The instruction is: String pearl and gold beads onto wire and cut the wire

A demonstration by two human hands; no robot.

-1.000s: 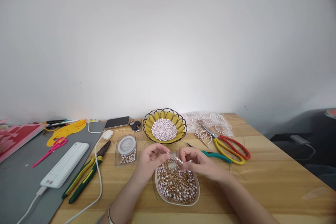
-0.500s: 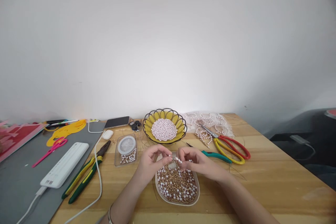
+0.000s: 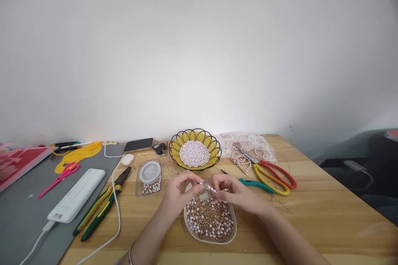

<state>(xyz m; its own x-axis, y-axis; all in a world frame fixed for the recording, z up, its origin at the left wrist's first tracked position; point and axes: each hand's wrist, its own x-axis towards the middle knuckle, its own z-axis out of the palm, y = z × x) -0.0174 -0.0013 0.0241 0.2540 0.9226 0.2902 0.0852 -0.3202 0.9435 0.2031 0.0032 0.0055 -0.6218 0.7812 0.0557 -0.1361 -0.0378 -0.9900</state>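
Both hands hover over a white oval tray (image 3: 187,224) full of small gold and pearl beads. My left hand (image 3: 180,192) has its fingertips pinched together at the tray's far end; what it pinches is too small to make out. My right hand (image 3: 231,192) is curled and pinches a short strand of pearl beads (image 3: 212,189). The fingertips of the two hands nearly meet above the beads.
A yellow wire basket (image 3: 195,149) of pearls stands behind the tray. Left of it are a clear box with a thread spool (image 3: 149,174), green pliers (image 3: 101,205), a white power strip (image 3: 76,194) and pink scissors (image 3: 60,176). Red-yellow scissors (image 3: 270,172), teal-handled cutters (image 3: 255,184) and bagged pearl strands (image 3: 245,143) lie right.
Both hands stay over the tray. My left hand has shifted slightly right, closing the gap to my right hand's fingertips.
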